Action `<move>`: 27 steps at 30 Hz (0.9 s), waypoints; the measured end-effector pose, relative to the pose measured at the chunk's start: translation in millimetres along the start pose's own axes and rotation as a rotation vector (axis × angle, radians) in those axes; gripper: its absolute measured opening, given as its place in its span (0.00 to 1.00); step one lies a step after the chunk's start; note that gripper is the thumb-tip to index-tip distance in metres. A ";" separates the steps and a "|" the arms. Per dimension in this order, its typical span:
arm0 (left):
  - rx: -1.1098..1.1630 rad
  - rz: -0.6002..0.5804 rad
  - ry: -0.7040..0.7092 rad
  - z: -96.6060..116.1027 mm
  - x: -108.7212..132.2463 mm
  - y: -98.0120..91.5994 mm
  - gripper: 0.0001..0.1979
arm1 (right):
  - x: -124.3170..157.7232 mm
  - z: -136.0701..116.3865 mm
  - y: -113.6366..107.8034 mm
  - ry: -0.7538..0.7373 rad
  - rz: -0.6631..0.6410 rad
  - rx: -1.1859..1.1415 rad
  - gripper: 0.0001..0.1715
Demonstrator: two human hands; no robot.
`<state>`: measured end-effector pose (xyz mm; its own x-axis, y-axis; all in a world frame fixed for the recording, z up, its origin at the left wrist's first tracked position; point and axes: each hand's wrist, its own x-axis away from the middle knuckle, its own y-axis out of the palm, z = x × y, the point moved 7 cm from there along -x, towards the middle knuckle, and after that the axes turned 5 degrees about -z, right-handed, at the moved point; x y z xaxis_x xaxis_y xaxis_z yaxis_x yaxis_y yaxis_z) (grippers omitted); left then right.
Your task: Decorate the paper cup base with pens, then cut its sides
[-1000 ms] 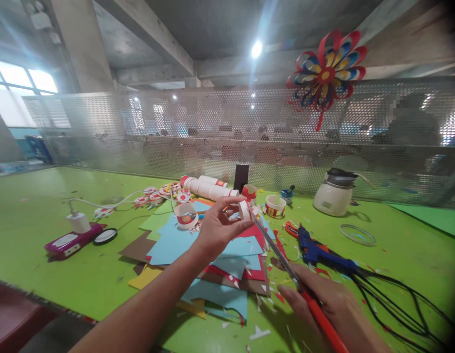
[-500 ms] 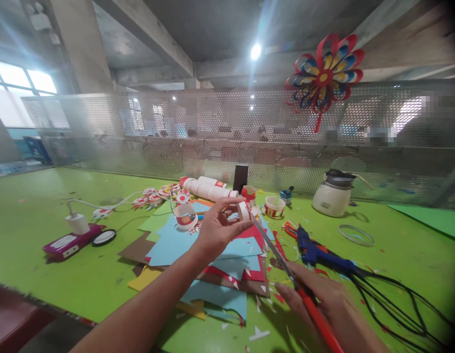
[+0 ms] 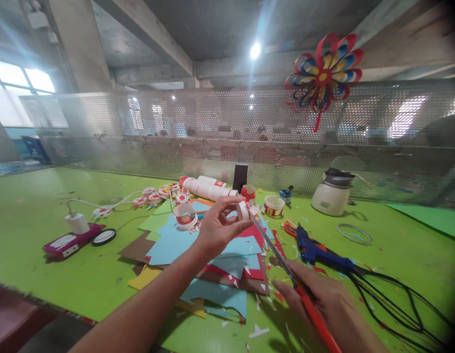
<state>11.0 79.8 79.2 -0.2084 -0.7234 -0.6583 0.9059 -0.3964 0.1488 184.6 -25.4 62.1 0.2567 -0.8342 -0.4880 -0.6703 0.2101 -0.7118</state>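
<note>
Between the thumb and fingers of my left hand [image 3: 222, 223] is a small white and red paper cup piece [image 3: 244, 211], held above the sheets. My right hand [image 3: 319, 299] is closed round the red handles of a pair of scissors [image 3: 273, 247]. The blades point up and away, with their tips at the right edge of the cup piece. Below my left hand lies a pile of coloured paper [image 3: 176, 245], mostly light blue on top. A cut paper cup [image 3: 185, 216] stands on the pile to the left. Paper scraps [image 3: 259, 331] are scattered near the scissors.
A blue glue gun [image 3: 323, 255] with black cables lies on the right. Behind it stand a white kettle [image 3: 330, 193] and a cut cup [image 3: 273, 207]. Stacked paper cups [image 3: 209, 188] lie at the back. A purple power strip [image 3: 71, 242] sits left, and a perforated screen [image 3: 213, 127] borders the table.
Almost nothing differs. Both hands keep their places, with the scissor tips still at the cup piece. The view has shifted very slightly.
</note>
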 end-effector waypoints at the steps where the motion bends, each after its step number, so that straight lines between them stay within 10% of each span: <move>1: -0.001 -0.001 0.001 0.2 0.0 0.2 0.23 | 0.1 -0.4 0.2 -0.009 -0.008 -0.002 0.19; 27: 0.000 -0.001 -0.048 -4.0 1.2 0.4 0.24 | -2.2 0.4 1.5 0.054 -0.029 -0.007 0.22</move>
<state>12.5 81.0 75.5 -0.2270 -0.7491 -0.6223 0.9057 -0.3973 0.1479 183.3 -23.1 61.9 0.2385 -0.8660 -0.4394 -0.6678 0.1823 -0.7217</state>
